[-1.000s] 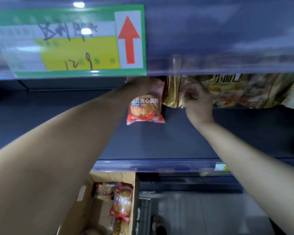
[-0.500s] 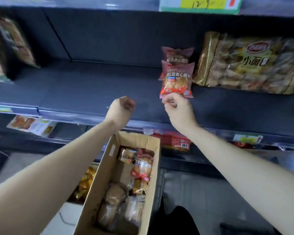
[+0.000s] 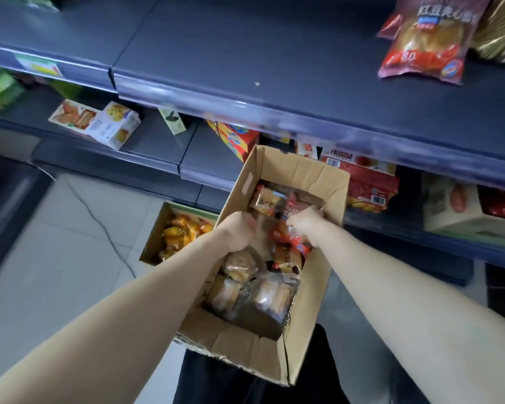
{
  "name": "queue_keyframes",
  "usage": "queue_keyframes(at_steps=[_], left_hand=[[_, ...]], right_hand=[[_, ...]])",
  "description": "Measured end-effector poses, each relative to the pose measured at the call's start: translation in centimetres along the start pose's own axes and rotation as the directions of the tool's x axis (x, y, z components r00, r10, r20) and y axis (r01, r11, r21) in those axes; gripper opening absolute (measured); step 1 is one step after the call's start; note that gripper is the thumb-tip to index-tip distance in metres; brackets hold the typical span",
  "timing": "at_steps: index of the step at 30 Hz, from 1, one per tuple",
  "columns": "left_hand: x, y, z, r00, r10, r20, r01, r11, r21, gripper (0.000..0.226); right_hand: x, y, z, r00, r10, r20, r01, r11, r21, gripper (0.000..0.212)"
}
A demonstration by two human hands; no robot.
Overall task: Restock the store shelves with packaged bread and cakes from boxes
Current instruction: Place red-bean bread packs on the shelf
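An open cardboard box point(image 3: 314, 298) in front of me holds several wrapped breads and cakes, clear-wrapped ones point(image 3: 254, 293) near me and red packets farther in. My right hand point(image 3: 305, 225) is inside the box, its fingers closed around a red bean bread packet point(image 3: 289, 239). My left hand point(image 3: 236, 233) is curled at the box's left side above the wrapped cakes; its fingertips are hidden. On the dark shelf point(image 3: 274, 53) above, stocked red bread packets point(image 3: 423, 39) lie at the top right.
A gold-wrapped bread pack point(image 3: 502, 30) sits right of the red packets. The lower shelf carries biscuit boxes point(image 3: 96, 121), red cartons point(image 3: 368, 185) and a white carton point(image 3: 455, 208). A box of orange snacks point(image 3: 181, 231) stands on the tiled floor, with a cable beside it.
Both hands have come down from the shelf into the box, leaving the red packets on the shelf. My view has tilted down. My right hand has closed on another red packet.
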State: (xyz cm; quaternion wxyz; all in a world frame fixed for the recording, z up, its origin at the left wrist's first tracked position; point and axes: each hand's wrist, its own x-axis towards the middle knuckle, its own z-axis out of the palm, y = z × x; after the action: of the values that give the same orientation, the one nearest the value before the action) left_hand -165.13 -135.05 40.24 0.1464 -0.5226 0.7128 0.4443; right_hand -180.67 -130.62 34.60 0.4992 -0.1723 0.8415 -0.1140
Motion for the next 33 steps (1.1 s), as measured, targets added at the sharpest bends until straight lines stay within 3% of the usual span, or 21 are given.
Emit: queue_keyframes(at_steps=[3,6,8,11,14,16,19,23,27,30,33], left_hand=[[0.2,-2.0,0.9,0.996,-0.08,0.044,0.079,0.997,0.019,0.031],[0.5,-3.3,1.5,0.98,-0.162,0.117,0.166,0.986,-0.021,0.037],[0.9,-3.8,1.9,0.979,-0.164,0.122,0.173,0.982,-0.073,0.036],[1.2,-3.6,2.1,0.982,-0.154,0.111,0.167,0.979,-0.119,0.033],[1.1,-3.3,1.6,0.982,-0.157,0.108,0.171,0.974,-0.145,0.032],[0.7,-2.8,1.1,0.982,-0.158,0.107,0.175,0.969,-0.173,0.032],[-0.2,-1.6,-0.2,0.981,-0.151,0.119,0.173,0.964,-0.2,0.032],[-2.4,0.7,-2.8,0.981,-0.127,0.145,0.161,0.954,-0.252,0.035],[-4.3,3.5,-6.2,0.995,-0.064,0.076,0.084,0.952,-0.296,0.023],[-5.6,6.5,-8.2,1.0,0.008,-0.01,-0.011,0.952,-0.306,0.027],[-6.5,9.8,-9.3,0.994,0.088,-0.067,-0.105,0.944,-0.313,0.014]], right_hand=[[2.5,0.1,1.3,0.991,0.013,-0.133,-0.036,0.985,-0.17,0.096],[5.2,0.0,1.4,0.997,0.056,-0.051,-0.064,0.982,-0.177,0.102],[6.5,0.0,1.2,1.0,0.025,-0.015,-0.028,0.96,-0.279,0.09],[6.0,-0.6,1.2,0.999,-0.01,-0.05,-0.014,0.887,-0.462,0.042],[4.5,-0.9,1.2,0.999,-0.01,-0.049,-0.013,0.897,-0.441,0.021],[3.2,-1.0,1.1,0.999,-0.034,-0.007,0.027,0.887,-0.46,0.025],[0.8,-1.4,0.7,0.986,-0.146,0.084,0.168,0.878,-0.447,0.047],[-3.5,-2.3,-1.4,0.935,-0.341,0.101,0.346,0.802,-0.487,0.047],[-9.5,-4.2,-6.7,0.904,-0.427,0.029,0.38,0.771,-0.512,0.046],[-13.6,-5.8,-12.0,0.872,-0.481,-0.087,0.377,0.774,-0.509,0.054],[-16.4,-7.0,-17.3,0.824,-0.523,-0.217,0.365,0.784,-0.501,0.047]])
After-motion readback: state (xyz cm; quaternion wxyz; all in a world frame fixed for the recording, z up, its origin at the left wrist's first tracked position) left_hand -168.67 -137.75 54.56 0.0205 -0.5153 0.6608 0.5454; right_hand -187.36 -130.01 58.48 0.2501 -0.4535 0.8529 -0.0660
